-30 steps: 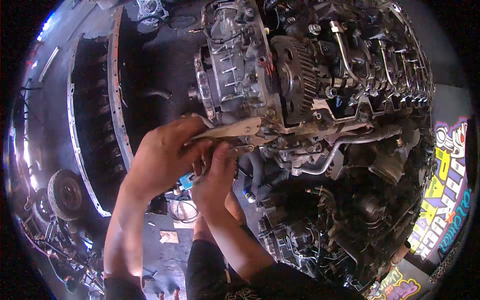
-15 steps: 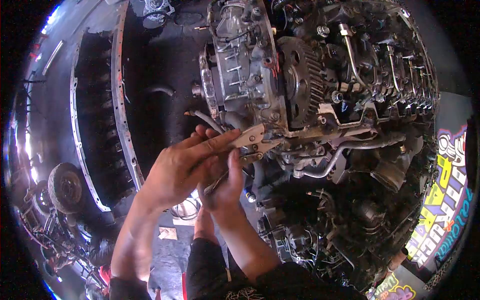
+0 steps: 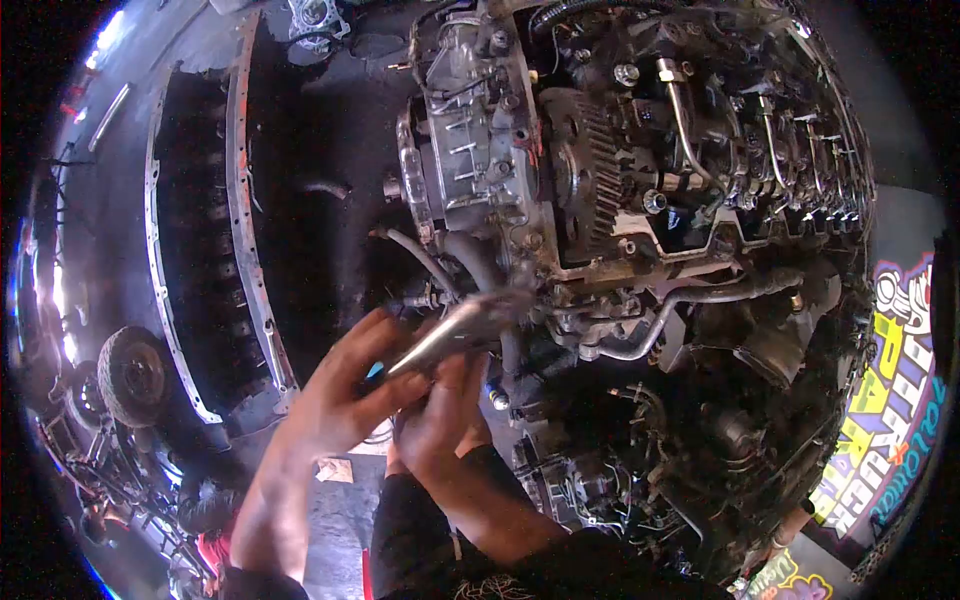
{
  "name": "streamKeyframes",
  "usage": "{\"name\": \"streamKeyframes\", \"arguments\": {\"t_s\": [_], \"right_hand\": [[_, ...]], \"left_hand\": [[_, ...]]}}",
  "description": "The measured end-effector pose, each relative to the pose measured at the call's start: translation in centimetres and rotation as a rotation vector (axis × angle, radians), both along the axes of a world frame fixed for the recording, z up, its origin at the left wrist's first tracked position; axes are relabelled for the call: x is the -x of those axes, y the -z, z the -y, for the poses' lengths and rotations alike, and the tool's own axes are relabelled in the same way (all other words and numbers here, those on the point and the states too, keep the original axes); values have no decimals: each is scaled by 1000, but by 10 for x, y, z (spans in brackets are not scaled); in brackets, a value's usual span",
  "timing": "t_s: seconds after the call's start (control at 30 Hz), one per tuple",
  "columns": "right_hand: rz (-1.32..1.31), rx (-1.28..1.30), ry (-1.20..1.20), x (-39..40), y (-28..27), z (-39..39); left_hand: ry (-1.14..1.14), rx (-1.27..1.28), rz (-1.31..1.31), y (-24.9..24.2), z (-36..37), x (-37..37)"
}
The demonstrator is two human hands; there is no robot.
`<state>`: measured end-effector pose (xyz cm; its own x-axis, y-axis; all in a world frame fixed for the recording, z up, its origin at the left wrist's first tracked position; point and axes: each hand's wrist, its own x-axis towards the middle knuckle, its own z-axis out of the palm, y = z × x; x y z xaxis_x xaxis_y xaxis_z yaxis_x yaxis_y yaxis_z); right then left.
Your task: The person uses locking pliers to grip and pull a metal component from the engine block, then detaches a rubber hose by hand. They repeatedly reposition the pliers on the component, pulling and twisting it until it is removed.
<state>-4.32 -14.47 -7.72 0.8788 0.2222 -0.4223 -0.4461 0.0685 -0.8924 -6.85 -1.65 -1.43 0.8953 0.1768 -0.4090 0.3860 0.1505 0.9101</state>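
A pair of locking pliers (image 3: 440,336), shiny metal with a small blue piece at the handle end, slants up to the right, its jaw end blurred by motion. My left hand (image 3: 335,385) is closed round the handle. Just below, my right hand (image 3: 445,415) presses its bent fingers against the underside of the tool. In this view the jaw end overlaps the lower front corner of a large opened engine (image 3: 475,180). A grey hose (image 3: 415,255) runs close above my left fingers.
A toothed gear (image 3: 575,170) and metal injector pipes (image 3: 685,130) show on the engine. Along its side runs a curved metal pipe (image 3: 655,320). At left lie a long metal frame rail (image 3: 245,210) and a tyre (image 3: 132,375). A painted sign (image 3: 885,390) stands at right.
The pliers have turned, showing the long handle instead of the riveted jaw plates. Both hands have dropped slightly, and the left fingers now curl round the handle. The view has shifted a little.
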Motion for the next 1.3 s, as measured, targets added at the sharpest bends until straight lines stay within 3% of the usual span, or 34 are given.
{"name": "streamKeyframes", "arguments": {"t_s": [0.03,0.1,0.17,0.23,0.3,0.33,0.4,0.5,0.57,0.67,0.73,0.8,0.87,0.9,1.03,1.2,1.3], "right_hand": [[-4,-36,-79,2,0,4],[-145,-268,0,-3,1,-5],[502,207,-370,14,53,31],[1159,553,-496,11,61,29],[810,383,-482,2,43,29],[533,175,-448,-2,40,29],[287,8,-472,-14,28,28],[422,117,-647,-32,16,29],[452,151,-698,-38,27,31],[113,151,-636,-34,14,33],[-208,-289,-624,-36,48,70],[-368,-584,-593,-49,49,78],[-361,-732,-564,-75,-3,44],[-358,-804,-546,-84,-20,32],[-434,-581,-496,-97,-33,11],[-400,-682,-380,-100,-22,-1],[-378,-695,-394,-105,-9,-6]], "left_hand": [[-74,-51,66,9,11,11],[-249,21,1,13,32,24],[-305,6,-159,11,38,28],[-252,-101,-146,9,32,27],[-299,-52,-230,-8,29,23],[-352,-126,-114,-3,33,22],[-387,42,-112,-8,31,24],[-499,310,-205,-9,32,34],[-487,235,-234,-10,34,30],[-275,-336,-20,-6,42,22],[-128,-597,35,-17,47,7],[-12,-807,142,-12,48,1],[18,-938,205,-7,48,-7],[35,-1001,237,-4,48,-12],[-3,-1165,353,17,44,-19],[166,-1206,258,16,30,-26],[19,-1216,375,31,25,-36]]}}
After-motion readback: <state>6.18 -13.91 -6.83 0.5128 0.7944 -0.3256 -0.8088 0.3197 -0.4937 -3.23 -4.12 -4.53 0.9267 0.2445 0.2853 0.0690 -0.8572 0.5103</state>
